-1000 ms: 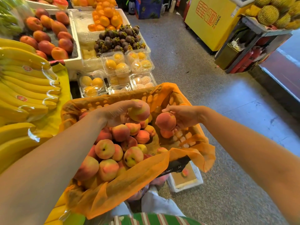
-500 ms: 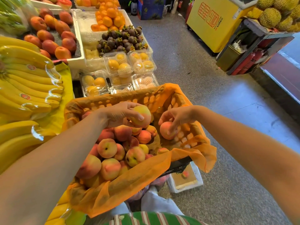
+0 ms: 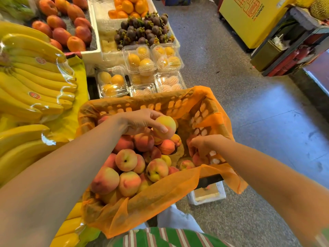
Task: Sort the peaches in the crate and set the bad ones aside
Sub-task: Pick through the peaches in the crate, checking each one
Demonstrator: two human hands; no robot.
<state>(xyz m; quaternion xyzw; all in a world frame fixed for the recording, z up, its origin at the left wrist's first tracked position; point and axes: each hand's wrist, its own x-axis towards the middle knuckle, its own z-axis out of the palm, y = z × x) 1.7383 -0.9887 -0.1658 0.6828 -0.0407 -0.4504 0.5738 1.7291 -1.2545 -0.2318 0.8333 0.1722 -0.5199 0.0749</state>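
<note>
A slatted crate (image 3: 204, 111) lined with orange mesh (image 3: 160, 198) sits in front of me, its left half piled with several red-yellow peaches (image 3: 126, 159). My left hand (image 3: 142, 120) grips a pale yellow peach (image 3: 166, 126) above the far end of the pile. My right hand (image 3: 203, 145) reaches down by the crate's right wall, fingers curled around a reddish peach (image 3: 196, 160) low against the slats. Another peach (image 3: 186, 164) lies just left of it.
Bananas (image 3: 33, 72) in plastic lie to the left. Behind the crate stand clear clamshells of yellow fruit (image 3: 138, 59), mangosteens (image 3: 142, 31), oranges (image 3: 128, 6) and mangoes (image 3: 62, 32). A white foam box (image 3: 208, 195) sits on the floor by the crate; grey floor (image 3: 249, 122) stretches right.
My right hand has lowered its peach from above the crate down to the right wall near the bottom. My left hand has kept hold of the yellow peach, turning it slightly.
</note>
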